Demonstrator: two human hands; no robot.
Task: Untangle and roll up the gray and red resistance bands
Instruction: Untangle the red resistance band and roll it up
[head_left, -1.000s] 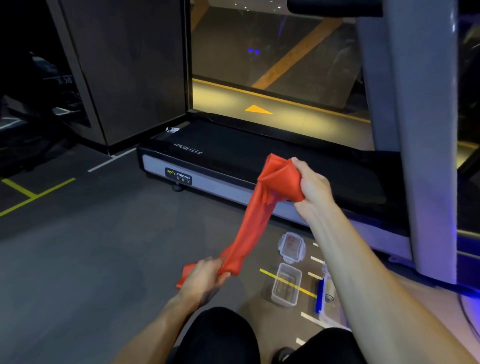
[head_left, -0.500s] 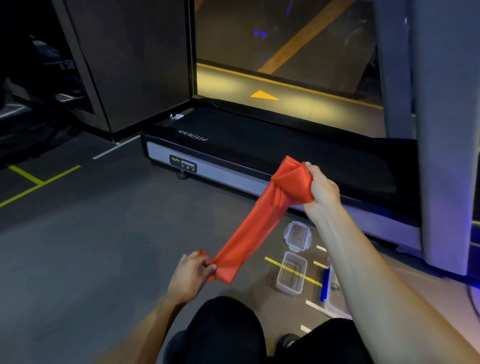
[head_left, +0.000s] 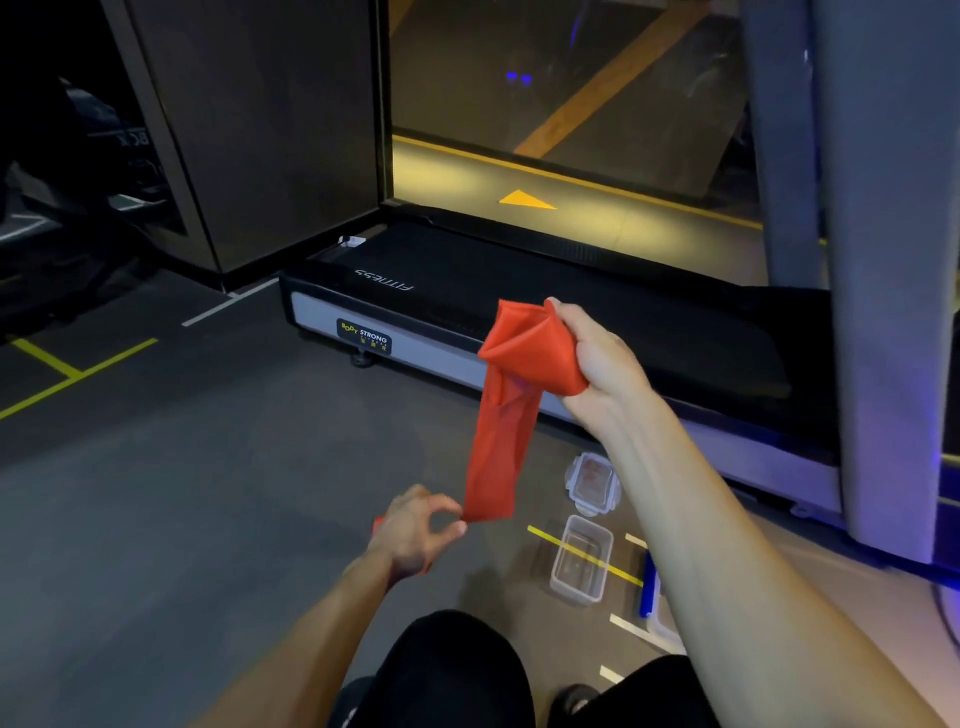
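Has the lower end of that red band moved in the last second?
Yes. The red band now hangs nearly straight down from the right hand; its lower end, pinched by the left hand, has swung right, closer to the clear container on the floor.

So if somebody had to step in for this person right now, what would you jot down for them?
Right hand: grips the bunched top end of the red band, held up in front of the treadmill.
Left hand: pinches the band's lower corner; a bit of red shows behind the wrist.
The band hangs between the hands, mostly flat, not yet rolled.
On the floor: a clear box with its lid beside it.
No gray band in view.
Left to do: straighten the top end, roll the red band up, then find and roll the gray one.
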